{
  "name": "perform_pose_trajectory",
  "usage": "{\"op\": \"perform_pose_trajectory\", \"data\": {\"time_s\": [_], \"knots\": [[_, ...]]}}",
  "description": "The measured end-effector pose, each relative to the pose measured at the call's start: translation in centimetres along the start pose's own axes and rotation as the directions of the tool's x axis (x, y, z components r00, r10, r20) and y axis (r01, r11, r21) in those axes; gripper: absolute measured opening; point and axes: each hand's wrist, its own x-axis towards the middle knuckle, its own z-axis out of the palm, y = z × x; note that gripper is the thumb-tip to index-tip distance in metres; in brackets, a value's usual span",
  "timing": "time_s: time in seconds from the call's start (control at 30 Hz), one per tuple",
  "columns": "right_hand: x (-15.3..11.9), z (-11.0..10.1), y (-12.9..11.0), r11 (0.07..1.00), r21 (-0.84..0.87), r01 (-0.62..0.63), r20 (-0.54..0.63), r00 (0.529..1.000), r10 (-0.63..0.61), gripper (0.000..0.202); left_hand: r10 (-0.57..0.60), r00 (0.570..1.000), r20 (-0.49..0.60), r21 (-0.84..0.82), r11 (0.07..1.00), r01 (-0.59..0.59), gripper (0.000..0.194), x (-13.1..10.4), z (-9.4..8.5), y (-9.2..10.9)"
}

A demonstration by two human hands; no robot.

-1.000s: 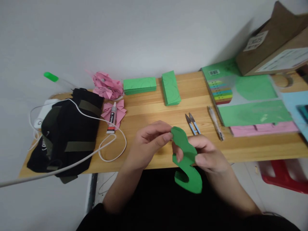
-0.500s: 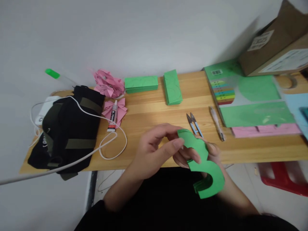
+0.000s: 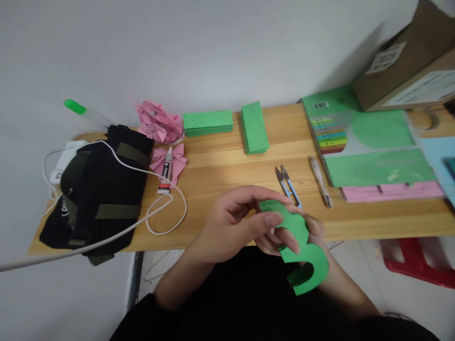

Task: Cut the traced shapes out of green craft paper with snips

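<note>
A stack of green paper (image 3: 314,270) cut in a curved shape like a 3 is held over the table's front edge. My left hand (image 3: 236,225) pinches its upper left end between thumb and fingers. My right hand (image 3: 314,229) wraps round the stack from behind and the right, with fingertips showing through the cut-out; part of it is hidden by the paper. Just beyond the hands lie blue thread snips (image 3: 288,186), with a pen (image 3: 320,182) to their right.
Two green paper stacks (image 3: 208,123) (image 3: 255,128) lie near the wall. Pink folded paper (image 3: 159,123), a glue tube (image 3: 165,170), a white cable and a black bag (image 3: 106,184) are at left. Green paper packs (image 3: 377,142) and a cardboard box (image 3: 408,61) stand right.
My left hand has shifted slightly right and down, its thumb further over the green paper. The paper's upper end has dropped a little and the stack has tilted.
</note>
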Motion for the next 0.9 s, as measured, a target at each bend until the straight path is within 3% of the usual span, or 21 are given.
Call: {"op": "perform_pose_trajectory", "data": {"time_s": [0.1,0.2,0.3,0.4,0.5,0.6,0.7,0.9], "knots": [[0.1,0.2,0.0,1.000,0.007,0.011,0.028,1.000,-0.011,0.046,0.027,1.000,-0.016,0.042,0.999,-0.026,0.012,0.1,0.1,0.1],[0.1,-0.1,-0.1,1.000,-0.011,-0.003,0.050,0.999,0.003,0.048,0.027,0.994,-0.103,0.151,0.988,-0.011,0.010,-0.1,0.4,0.0],[-0.1,-0.9,-0.3,0.998,-0.054,-0.037,0.047,0.998,0.040,0.048,0.039,0.982,-0.182,0.256,0.967,0.009,0.011,-0.3,0.4,-0.2],[-0.3,-2.1,-0.4,0.994,-0.095,-0.060,0.053,0.996,0.065,0.047,0.067,0.979,-0.192,0.322,0.947,-0.002,0.011,-0.2,-0.1,-0.2],[-0.2,-2.8,-0.5,0.989,-0.130,-0.076,0.086,0.992,0.087,0.050,0.104,0.987,-0.125,0.363,0.930,-0.052,0.015,0.1,-0.9,0.2],[0.0,-2.6,-0.6,0.982,-0.166,-0.086,0.129,0.986,0.108,0.058,0.155,0.988,0.011,0.430,0.891,-0.145,0.017,0.4,-1.7,1.0],[0.3,-1.9,-0.7,0.973,-0.205,-0.103,0.158,0.978,0.137,0.063,0.158,0.972,0.173,0.479,0.849,-0.223,0.025,0.6,-2.1,2.1],[0.2,-2.3,0.3,0.915,-0.360,-0.181,0.152,0.956,0.249,0.072,0.144,0.939,0.313,0.499,0.816,-0.291,0.037,1.1,-2.9,3.2]]}}
